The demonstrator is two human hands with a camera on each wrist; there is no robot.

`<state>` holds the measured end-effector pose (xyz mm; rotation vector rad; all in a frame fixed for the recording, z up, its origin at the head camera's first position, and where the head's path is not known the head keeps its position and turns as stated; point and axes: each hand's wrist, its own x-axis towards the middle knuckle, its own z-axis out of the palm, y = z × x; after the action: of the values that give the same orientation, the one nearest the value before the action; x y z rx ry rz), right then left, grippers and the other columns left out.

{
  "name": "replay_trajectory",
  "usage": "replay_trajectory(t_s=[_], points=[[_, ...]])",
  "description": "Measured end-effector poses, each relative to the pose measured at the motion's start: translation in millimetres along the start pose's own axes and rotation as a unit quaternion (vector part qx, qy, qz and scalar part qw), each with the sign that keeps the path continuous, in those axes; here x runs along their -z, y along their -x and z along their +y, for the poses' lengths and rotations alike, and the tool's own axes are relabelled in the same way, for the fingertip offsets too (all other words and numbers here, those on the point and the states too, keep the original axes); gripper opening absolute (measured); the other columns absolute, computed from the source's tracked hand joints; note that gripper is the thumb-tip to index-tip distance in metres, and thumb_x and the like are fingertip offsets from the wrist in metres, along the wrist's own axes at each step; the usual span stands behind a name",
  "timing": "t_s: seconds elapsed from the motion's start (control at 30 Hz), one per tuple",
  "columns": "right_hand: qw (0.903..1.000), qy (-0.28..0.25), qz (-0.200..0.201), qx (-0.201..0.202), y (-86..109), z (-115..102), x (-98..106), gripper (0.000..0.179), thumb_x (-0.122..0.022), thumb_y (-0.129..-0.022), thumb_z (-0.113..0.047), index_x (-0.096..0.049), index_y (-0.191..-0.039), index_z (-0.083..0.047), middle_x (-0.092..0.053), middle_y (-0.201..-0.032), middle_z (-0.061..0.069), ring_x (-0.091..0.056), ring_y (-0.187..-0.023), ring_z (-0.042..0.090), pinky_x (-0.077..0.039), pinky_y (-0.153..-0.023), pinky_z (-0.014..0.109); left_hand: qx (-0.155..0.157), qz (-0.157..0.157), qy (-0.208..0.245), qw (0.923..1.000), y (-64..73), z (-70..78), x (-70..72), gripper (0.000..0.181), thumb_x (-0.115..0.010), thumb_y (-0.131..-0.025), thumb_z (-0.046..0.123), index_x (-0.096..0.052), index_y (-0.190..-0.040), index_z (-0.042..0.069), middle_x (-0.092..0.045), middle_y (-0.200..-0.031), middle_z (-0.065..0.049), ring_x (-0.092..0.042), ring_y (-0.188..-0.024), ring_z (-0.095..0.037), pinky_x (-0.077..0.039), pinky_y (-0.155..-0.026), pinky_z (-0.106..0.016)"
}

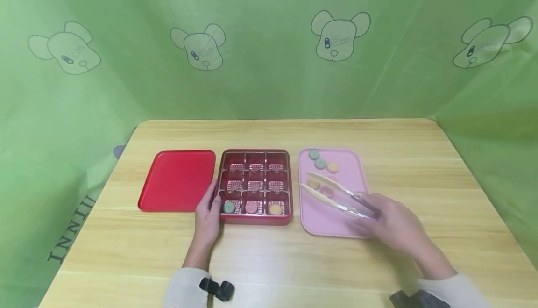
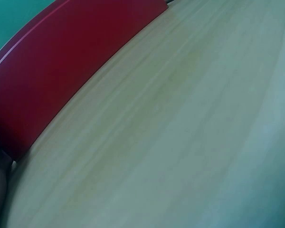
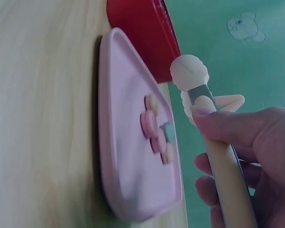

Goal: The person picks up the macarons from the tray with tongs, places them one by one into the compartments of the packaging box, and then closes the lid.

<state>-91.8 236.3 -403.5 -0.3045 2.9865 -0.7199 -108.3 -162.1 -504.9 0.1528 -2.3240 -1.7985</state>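
Left hand [image 1: 208, 219] straight-fingered against box [image 1: 257, 221]; right hand [image 1: 395, 222] grips tongs [image 1: 323, 198], tips apart over clustered macarons [image 1: 320, 163]; hard squeeze could crack one, off-centre pinch could drop it

Wood-grain table [image 1: 412, 163]; green sheeting [image 1: 269, 88], perhaps plastic.

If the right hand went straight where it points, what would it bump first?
Probably the box: the tongs in the right hand point toward its side. They might pass over it instead; their height is hard to tell.
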Motion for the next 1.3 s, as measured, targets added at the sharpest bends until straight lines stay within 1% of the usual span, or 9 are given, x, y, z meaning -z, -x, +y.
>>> replay_trajectory(t_s=[0.13, 0.27, 0.4, 0.53, 0.6, 0.67, 0.77, 1.1, 1.3], points=[[0.9998, 0.013, -0.004, -0.011, 5.0, 9.0, 2.4, 0.067, -0.07, -0.079, -0.047, -0.055, -0.131, -0.006, -0.062, -0.12, 0.022, -0.06, -0.102, 0.043, -0.049, -0.076, 0.059, 0.014, -0.005, -0.006, 0.9999, 3.8, 19.0, 1.9, 0.047, -0.04, -0.099, 0.01, -0.035, -0.145, 0.004, -0.035, -0.15, -0.013, -0.028, -0.14, -0.027, -0.025, -0.116, -0.043], [0.9995, 0.023, -0.006, -0.021, 10.1, 17.3, 2.9, 0.069, -0.071, -0.079, -0.047, -0.054, -0.132, -0.006, -0.059, -0.123, 0.023, -0.057, -0.106, 0.047, -0.047, -0.078, 0.061, 0.015, -0.006, -0.012, 0.9998, 8.6, 36.5, 3.1, 0.047, -0.039, -0.098, 0.007, -0.034, -0.144, -0.001, -0.034, -0.149, -0.018, -0.028, -0.14, -0.03, -0.025, -0.115, -0.044], [0.9992, 0.029, -0.008, -0.026, 15.3, 23.4, 3.3, 0.072, -0.071, -0.078, -0.05, -0.054, -0.133, -0.007, -0.057, -0.126, 0.025, -0.053, -0.109, 0.05, -0.045, -0.081, 0.064, 0.012, -0.007, -0.008, 0.9999, 8.9, 36.4, 3.2, 0.047, -0.039, -0.098, 0.007, -0.034, -0.144, -0.001, -0.034, -0.149, -0.017, -0.028, -0.14, -0.03, -0.026, -0.115, -0.044], [0.9989, 0.032, -0.014, -0.032, 19.3, 27.8, 4.3, 0.073, -0.068, -0.079, -0.053, -0.053, -0.133, -0.005, -0.056, -0.126, 0.027, -0.054, -0.107, 0.051, -0.046, -0.078, 0.064, 0.01, -0.009, -0.006, 0.9999, 8.9, 37.0, 3.3, 0.047, -0.039, -0.098, 0.008, -0.034, -0.144, -0.001, -0.034, -0.149, -0.017, -0.028, -0.14, -0.03, -0.025, -0.115, -0.044], [0.9986, 0.034, -0.017, -0.037, 20.5, 29.1, 4.9, 0.075, -0.067, -0.079, -0.055, -0.053, -0.132, -0.004, -0.057, -0.125, 0.027, -0.057, -0.103, 0.048, -0.048, -0.073, 0.06, 0.01, -0.008, -0.005, 0.9999, 9.0, 37.4, 3.3, 0.047, -0.039, -0.098, 0.008, -0.034, -0.144, -0.001, -0.034, -0.149, -0.017, -0.028, -0.14, -0.03, -0.025, -0.116, -0.044], [0.9982, 0.038, -0.021, -0.042, 20.7, 30.1, 5.5, 0.078, -0.066, -0.078, -0.058, -0.053, -0.132, -0.003, -0.059, -0.121, 0.026, -0.061, -0.094, 0.041, -0.05, -0.065, 0.051, 0.01, -0.008, -0.004, 0.9999, 8.9, 37.4, 3.4, 0.047, -0.039, -0.098, 0.007, -0.034, -0.144, -0.001, -0.034, -0.149, -0.017, -0.028, -0.14, -0.03, -0.025, -0.116, -0.044], [0.9977, 0.044, -0.027, -0.045, 21.0, 30.7, 5.4, 0.079, -0.066, -0.078, -0.058, -0.053, -0.132, -0.003, -0.062, -0.117, 0.025, -0.061, -0.084, 0.029, -0.047, -0.058, 0.04, 0.01, -0.008, -0.004, 0.9999, 9.0, 37.8, 3.7, 0.047, -0.039, -0.098, 0.007, -0.034, -0.144, -0.001, -0.034, -0.149, -0.017, -0.028, -0.14, -0.03, -0.025, -0.116, -0.044], [0.9974, 0.042, -0.036, -0.045, 19.3, 35.5, 1.3, 0.077, -0.067, -0.079, -0.056, -0.052, -0.133, -0.002, -0.064, -0.111, 0.023, -0.056, -0.075, 0.02, -0.041, -0.054, 0.032, 0.014, -0.009, -0.004, 0.9998, 8.6, 37.7, 3.5, 0.047, -0.039, -0.098, 0.007, -0.033, -0.144, 0.0, -0.034, -0.149, -0.018, -0.028, -0.14, -0.03, -0.025, -0.116, -0.044], [0.9979, 0.042, -0.032, -0.037, 17.6, 36.8, 0.5, 0.076, -0.068, -0.079, -0.054, -0.053, -0.132, -0.001, -0.061, -0.115, 0.028, -0.06, -0.081, 0.027, -0.047, -0.058, 0.041, 0.018, -0.009, -0.006, 0.9998, 8.3, 37.0, 3.6, 0.047, -0.039, -0.098, 0.007, -0.034, -0.144, 0.0, -0.035, -0.149, -0.018, -0.028, -0.14, -0.03, -0.026, -0.115, -0.044]])
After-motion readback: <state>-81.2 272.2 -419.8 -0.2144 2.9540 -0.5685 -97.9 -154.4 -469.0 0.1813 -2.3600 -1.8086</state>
